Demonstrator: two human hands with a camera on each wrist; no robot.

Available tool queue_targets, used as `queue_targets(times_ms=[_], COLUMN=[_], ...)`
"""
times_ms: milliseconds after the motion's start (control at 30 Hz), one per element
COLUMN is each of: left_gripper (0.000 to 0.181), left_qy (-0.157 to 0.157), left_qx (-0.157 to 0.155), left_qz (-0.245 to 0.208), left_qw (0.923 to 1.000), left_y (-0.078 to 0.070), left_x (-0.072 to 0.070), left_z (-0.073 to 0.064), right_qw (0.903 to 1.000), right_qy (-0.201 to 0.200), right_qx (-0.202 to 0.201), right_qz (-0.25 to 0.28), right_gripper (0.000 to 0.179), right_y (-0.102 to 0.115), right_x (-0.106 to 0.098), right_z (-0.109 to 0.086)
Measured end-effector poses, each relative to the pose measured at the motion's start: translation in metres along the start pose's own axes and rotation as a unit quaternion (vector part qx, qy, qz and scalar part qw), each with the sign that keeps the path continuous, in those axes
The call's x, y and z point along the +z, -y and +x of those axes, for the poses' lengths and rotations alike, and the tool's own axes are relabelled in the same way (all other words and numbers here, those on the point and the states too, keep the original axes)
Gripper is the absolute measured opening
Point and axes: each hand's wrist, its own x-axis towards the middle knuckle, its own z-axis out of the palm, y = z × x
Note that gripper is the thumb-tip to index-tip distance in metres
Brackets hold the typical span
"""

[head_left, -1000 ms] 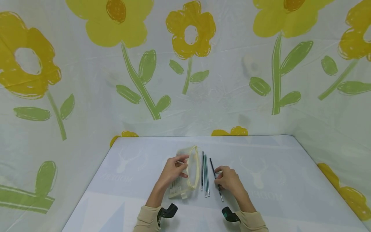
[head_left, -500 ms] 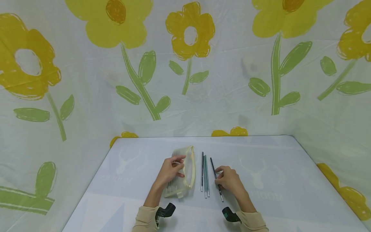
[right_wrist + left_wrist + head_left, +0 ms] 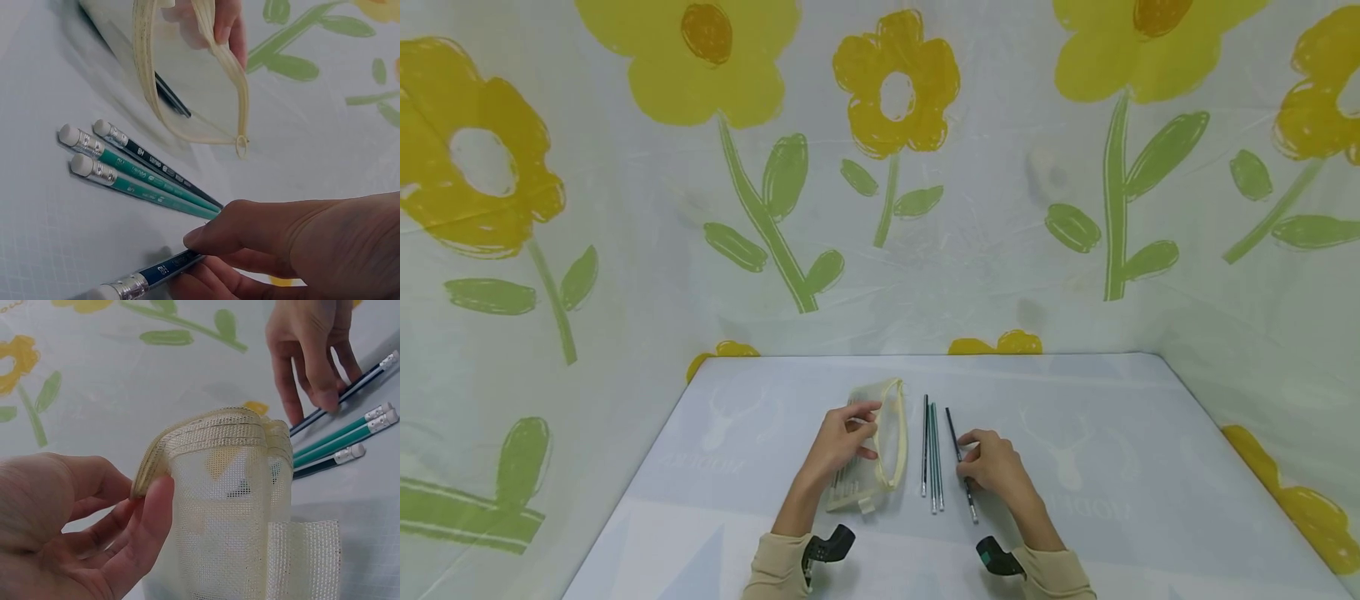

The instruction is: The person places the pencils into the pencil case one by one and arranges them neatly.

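My left hand [image 3: 842, 440] pinches the edge of a pale yellow mesh zip pouch [image 3: 219, 506] between thumb and fingers. The pouch mouth gapes toward the right, and dark pencils [image 3: 172, 97] show inside it. On the right, my right hand [image 3: 996, 463] pinches a dark blue pencil [image 3: 165, 270] with a white eraser end, which points toward me. Two green pencils [image 3: 144, 187] and a black pencil [image 3: 162, 164] lie side by side on the table between the pouch and the right hand.
The white table [image 3: 1150, 467] carries faint printed lettering and deer shapes. Behind it hangs a curtain [image 3: 985, 275] with yellow flowers and green leaves. A black wrist camera [image 3: 831, 546] sits at the left sleeve, another camera [image 3: 997, 556] at the right.
The left hand has shifted slightly left with the pouch edge, moving the pouch away from the loose pencils. The right hand stays in place holding the dark blue pencil.
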Motion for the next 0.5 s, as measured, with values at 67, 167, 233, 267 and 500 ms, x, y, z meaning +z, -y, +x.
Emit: queue_targets(times_ms=[67, 167, 233, 267, 500], left_gripper=[0.037, 0.037, 0.036, 0.036, 0.037], left_qy=[0.001, 0.001, 0.001, 0.001, -0.002], left_qx=[-0.001, 0.004, 0.013, 0.017, 0.005], left_qz=[0.003, 0.004, 0.005, 0.004, 0.003], left_qw=[1.0000, 1.0000, 0.9999, 0.9999, 1.0000], left_y=[-0.003, -0.014, -0.018, -0.020, -0.015], left_x=[0.000, 0.000, 0.000, 0.000, -0.001], left_z=[-0.002, -0.008, -0.011, -0.013, -0.009], right_qw=[1.0000, 0.9999, 0.9997, 0.9995, 0.9980], right_qy=[0.000, 0.002, 0.006, 0.008, 0.034], right_qx=[0.007, 0.011, 0.010, 0.009, -0.001], right_qz=[0.005, 0.013, 0.023, 0.028, 0.054], right_gripper=[0.041, 0.042, 0.042, 0.042, 0.044], right_y=[0.002, 0.007, 0.011, 0.013, 0.027], right_x=[0.001, 0.002, 0.003, 0.003, 0.005], right_z=[0.001, 0.004, 0.007, 0.008, 0.013])
